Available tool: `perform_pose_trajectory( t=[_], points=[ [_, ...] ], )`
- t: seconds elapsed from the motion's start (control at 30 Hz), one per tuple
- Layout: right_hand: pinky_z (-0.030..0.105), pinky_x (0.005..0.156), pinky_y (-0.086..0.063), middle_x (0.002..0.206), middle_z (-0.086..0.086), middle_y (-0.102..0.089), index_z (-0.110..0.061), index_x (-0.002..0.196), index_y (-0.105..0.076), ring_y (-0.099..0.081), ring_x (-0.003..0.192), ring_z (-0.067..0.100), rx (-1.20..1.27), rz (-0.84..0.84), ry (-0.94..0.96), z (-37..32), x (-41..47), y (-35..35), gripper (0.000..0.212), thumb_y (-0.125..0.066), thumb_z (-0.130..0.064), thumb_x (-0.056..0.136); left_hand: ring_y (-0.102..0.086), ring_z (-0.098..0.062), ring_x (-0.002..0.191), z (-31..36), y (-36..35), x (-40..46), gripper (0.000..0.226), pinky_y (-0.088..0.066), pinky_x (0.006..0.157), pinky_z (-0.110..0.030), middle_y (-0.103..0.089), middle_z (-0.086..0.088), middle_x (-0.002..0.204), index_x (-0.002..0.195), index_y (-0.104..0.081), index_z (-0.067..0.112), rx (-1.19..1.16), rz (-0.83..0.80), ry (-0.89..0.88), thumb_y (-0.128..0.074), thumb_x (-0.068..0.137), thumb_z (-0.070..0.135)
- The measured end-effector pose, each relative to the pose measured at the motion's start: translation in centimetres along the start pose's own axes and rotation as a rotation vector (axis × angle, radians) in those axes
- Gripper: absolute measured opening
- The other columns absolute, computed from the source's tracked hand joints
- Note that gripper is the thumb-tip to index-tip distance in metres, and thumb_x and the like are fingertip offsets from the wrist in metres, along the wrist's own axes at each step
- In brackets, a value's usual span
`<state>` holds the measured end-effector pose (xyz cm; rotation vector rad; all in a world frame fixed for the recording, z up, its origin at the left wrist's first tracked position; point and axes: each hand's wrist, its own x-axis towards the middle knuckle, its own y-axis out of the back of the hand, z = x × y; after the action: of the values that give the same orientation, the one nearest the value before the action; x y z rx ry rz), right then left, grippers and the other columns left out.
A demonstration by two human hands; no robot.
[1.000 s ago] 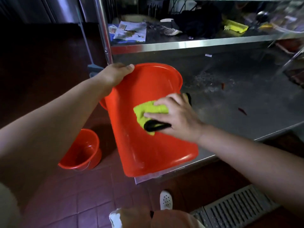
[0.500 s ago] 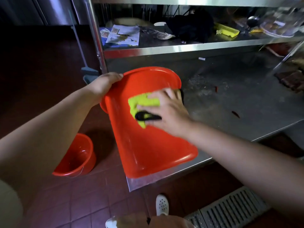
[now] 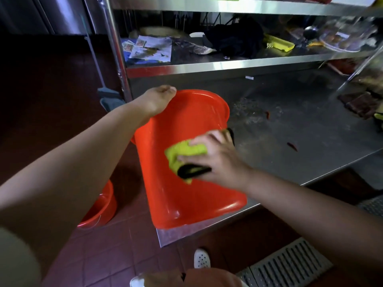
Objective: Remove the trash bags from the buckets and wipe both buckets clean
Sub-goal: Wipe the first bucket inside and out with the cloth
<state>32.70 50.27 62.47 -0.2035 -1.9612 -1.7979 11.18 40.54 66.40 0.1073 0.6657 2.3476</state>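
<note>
A large orange bucket lies tilted on its side at the near left corner of the steel table, its bottom towards the shelf. My left hand grips the bucket's far upper edge and steadies it. My right hand presses a yellow-green cloth with black trim flat against the bucket's outer wall. A second, smaller orange bucket stands upright on the tiled floor to the left, mostly hidden behind my left forearm. No trash bag is visible.
A steel shelf above the table holds papers, a black cloth and a yellow tray. A broom leans by the shelf post. A floor drain grate lies at lower right. My white shoe is below the table corner.
My right hand slid the cloth up the bucket's wall, then back down and to the right. The left hand kept its grip on the bucket's edge.
</note>
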Motion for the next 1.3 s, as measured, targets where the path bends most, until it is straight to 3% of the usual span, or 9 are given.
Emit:
perform_pose_trajectory(
  t=[0.3,0.43,0.63,0.8,0.93,1.0,1.1,1.2,1.3],
  points=[
    [0.04,0.09,-0.03,0.122,-0.003,-0.05,-0.042,0.117,-0.063,-0.041,0.11,0.029,-0.04,0.048,-0.341,5.1,9.1,-1.7,0.04,-0.064,-0.053,0.079,-0.04,-0.014,0.127,-0.5,0.5,0.2,0.045,-0.025,0.094,-0.02,-0.047,-0.002,0.142,0.136,-0.049,0.018,-0.098,0.054,0.044,-0.043,0.097,0.042],
    [0.042,0.086,-0.032,0.119,-0.004,-0.051,-0.048,0.118,-0.06,-0.042,0.107,0.028,-0.008,0.051,-0.316,2.7,7.2,-1.2,0.04,-0.06,-0.056,0.079,-0.05,-0.009,0.107,-1.3,0.7,-0.7,0.041,-0.033,0.089,-0.019,-0.059,0.0,0.123,0.123,-0.06,0.018,-0.153,0.108,0.051,-0.051,0.093,0.045],
    [0.047,0.084,-0.039,0.108,0.002,-0.061,-0.042,0.112,-0.067,-0.042,0.102,0.025,0.093,0.059,-0.1,-3.2,-1.2,-0.6,0.037,-0.062,-0.058,0.078,-0.053,-0.01,0.096,-2.8,2.5,-1.9,0.034,-0.035,0.084,-0.024,-0.058,0.007,0.106,0.116,-0.062,0.026,-0.178,0.174,0.101,-0.052,0.091,0.048],
    [0.044,0.086,-0.035,0.121,-0.004,-0.048,-0.041,0.12,-0.062,-0.041,0.109,0.022,0.132,-0.093,0.036,-5.4,-6.4,-0.1,0.048,-0.049,-0.063,0.079,-0.049,-0.011,0.102,-3.1,3.0,-2.2,0.036,-0.033,0.087,-0.026,-0.054,0.008,0.109,0.12,-0.06,0.028,-0.168,0.172,0.105,-0.051,0.092,0.048],
    [0.046,0.082,-0.04,0.112,0.002,-0.061,-0.039,0.114,-0.067,-0.043,0.104,0.022,0.113,-0.055,0.129,-4.3,-4.7,0.0,0.041,-0.06,-0.058,0.078,-0.048,-0.011,0.107,-3.2,3.2,-2.1,0.038,-0.032,0.088,-0.028,-0.055,0.004,0.121,0.123,-0.058,0.027,-0.175,0.146,0.109,-0.05,0.092,0.048],
    [0.049,0.08,-0.042,0.106,0.004,-0.065,-0.038,0.109,-0.07,-0.044,0.101,0.023,0.106,0.026,0.089,-3.2,-2.2,-0.3,0.036,-0.068,-0.054,0.076,-0.044,-0.011,0.108,-3.2,3.5,-2.0,0.041,-0.031,0.087,-0.032,-0.052,0.004,0.128,0.126,-0.057,0.029,-0.174,0.131,0.137,-0.051,0.091,0.049],
    [0.049,0.078,-0.041,0.103,0.003,-0.065,-0.039,0.104,-0.071,-0.049,0.098,0.026,0.097,0.114,-0.021,-1.5,1.9,-1.0,0.031,-0.065,-0.054,0.078,-0.047,-0.014,0.115,-3.5,4.1,-1.9,0.044,-0.033,0.093,-0.032,-0.052,0.0,0.135,0.127,-0.056,0.024,-0.189,0.107,0.141,-0.054,0.09,0.047],
    [0.048,0.079,-0.04,0.107,0.004,-0.062,-0.037,0.108,-0.07,-0.051,0.098,0.032,0.059,0.093,-0.097,1.0,5.9,-1.3,0.034,-0.068,-0.049,0.076,-0.055,-0.019,0.114,-3.6,4.2,-1.9,0.038,-0.039,0.102,-0.034,-0.059,-0.003,0.127,0.12,-0.061,0.021,-0.188,0.103,0.121,-0.055,0.09,0.043],
    [0.046,0.086,-0.037,0.113,0.003,-0.058,-0.036,0.113,-0.067,-0.046,0.102,0.032,0.054,0.079,-0.206,3.5,9.2,-1.4,0.04,-0.072,-0.042,0.075,-0.058,-0.016,0.104,-3.6,4.1,-2.0,0.028,-0.042,0.092,-0.03,-0.062,0.0,0.115,0.111,-0.062,0.026,-0.175,0.11,0.111,-0.053,0.091,0.044]
  ],
)
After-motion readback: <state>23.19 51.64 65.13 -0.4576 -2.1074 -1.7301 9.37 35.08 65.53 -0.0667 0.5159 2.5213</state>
